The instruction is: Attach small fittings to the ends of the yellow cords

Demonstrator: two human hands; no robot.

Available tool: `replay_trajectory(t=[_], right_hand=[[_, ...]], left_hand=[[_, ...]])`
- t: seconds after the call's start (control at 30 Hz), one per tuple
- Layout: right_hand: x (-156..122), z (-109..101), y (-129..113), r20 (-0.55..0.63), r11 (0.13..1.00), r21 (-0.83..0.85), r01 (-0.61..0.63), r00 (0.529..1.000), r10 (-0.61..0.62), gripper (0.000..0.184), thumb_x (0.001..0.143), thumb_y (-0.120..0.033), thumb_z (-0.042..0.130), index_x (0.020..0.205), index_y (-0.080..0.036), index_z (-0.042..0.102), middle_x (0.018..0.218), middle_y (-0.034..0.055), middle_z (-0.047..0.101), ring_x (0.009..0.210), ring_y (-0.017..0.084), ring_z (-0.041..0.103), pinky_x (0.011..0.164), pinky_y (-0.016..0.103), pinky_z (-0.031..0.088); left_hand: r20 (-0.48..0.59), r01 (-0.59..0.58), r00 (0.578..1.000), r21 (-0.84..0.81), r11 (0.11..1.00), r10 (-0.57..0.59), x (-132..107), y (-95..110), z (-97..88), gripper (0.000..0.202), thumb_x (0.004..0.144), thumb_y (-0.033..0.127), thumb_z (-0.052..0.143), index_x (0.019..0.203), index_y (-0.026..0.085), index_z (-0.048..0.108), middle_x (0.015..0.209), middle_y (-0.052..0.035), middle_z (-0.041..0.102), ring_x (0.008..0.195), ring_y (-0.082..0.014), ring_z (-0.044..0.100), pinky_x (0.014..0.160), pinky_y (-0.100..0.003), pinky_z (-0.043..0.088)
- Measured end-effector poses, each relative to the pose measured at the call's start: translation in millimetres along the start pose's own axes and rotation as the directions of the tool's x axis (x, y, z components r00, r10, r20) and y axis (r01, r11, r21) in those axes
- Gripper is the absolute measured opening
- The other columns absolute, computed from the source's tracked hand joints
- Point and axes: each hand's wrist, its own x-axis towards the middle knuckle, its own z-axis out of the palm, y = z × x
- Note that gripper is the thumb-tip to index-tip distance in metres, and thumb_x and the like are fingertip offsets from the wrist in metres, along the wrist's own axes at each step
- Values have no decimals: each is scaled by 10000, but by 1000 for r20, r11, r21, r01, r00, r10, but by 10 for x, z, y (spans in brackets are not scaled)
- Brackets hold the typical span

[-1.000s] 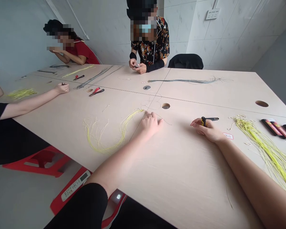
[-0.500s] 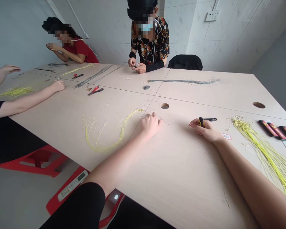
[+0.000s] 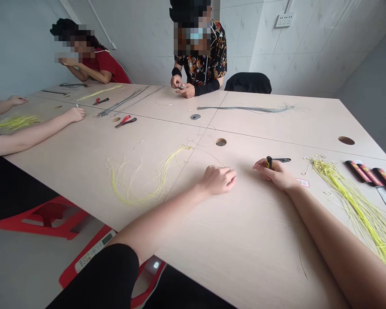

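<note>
My left hand [image 3: 218,179] rests on the table with its fingers curled together; whatever they may pinch is hidden. A thin dark thread [image 3: 212,155] runs up to the top edge of this hand. To its left lies a loose curve of yellow cords [image 3: 162,174]. My right hand [image 3: 275,175] grips small black-and-yellow thread snips [image 3: 269,162], whose black looped end [image 3: 283,160] sticks out behind the fingers. Beside the right wrist is a small red-edged label [image 3: 303,183]. Farther right spreads a thick bundle of yellow cords [image 3: 350,206].
Several black-and-red packs [image 3: 371,175] lie at the right. Red-and-black pliers [image 3: 126,121] and a grey thread bundle [image 3: 244,109] lie farther back. The table has round holes, one [image 3: 221,142] beyond my left hand. Co-workers sit opposite and at the left.
My left hand has moved right and nearer to me, closer to my right hand, and its fingers are more curled. My right hand keeps its place and its snips. The view has shifted slightly.
</note>
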Motion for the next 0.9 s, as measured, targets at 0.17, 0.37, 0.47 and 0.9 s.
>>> replay_trajectory(t=[0.17, 0.37, 0.47, 0.9], right_hand=[[0, -21, 33, 15, 1000, 3, 6, 1000, -6, 354, 773, -528, 633, 841, -180, 610, 626, -22, 452, 502, 88, 364, 490, 261, 270], [-2, -26, 27, 24, 1000, 14, 2, 1000, -3, 374, 760, -534, 645, 841, -170, 608, 564, -37, 401, 486, 89, 350, 480, 260, 250], [-4, -26, 16, 25, 1000, 4, 6, 1000, -7, 362, 761, -523, 644, 838, -171, 610, 559, -38, 396, 489, 92, 354, 483, 260, 255], [-15, 21, -105, 18, 995, -97, -6, 1000, 8, 330, 749, -493, 621, 823, -172, 612, 585, -25, 425, 501, 101, 365, 485, 262, 276]], left_hand=[[-238, 36, 969, -108, 994, -61, 4, -114, 45, 187, 821, 204, 445, 756, 179, 619, 769, -7, 683, 521, -87, 493, 489, -241, 278], [-73, 177, 979, -186, 966, -193, 15, -270, 20, 221, 670, 125, 521, 849, 195, 631, 908, -7, 677, 639, -124, 548, 540, -261, 354], [48, 173, 985, -198, 965, -167, 29, -279, 13, 187, 703, 151, 544, 864, 204, 623, 945, -17, 665, 836, -173, 590, 623, -276, 411], [96, 28, 995, -140, 990, -15, 49, -267, 75, 149, 844, 79, 410, 821, 182, 516, 984, -42, 623, 876, -170, 560, 702, -304, 356]])
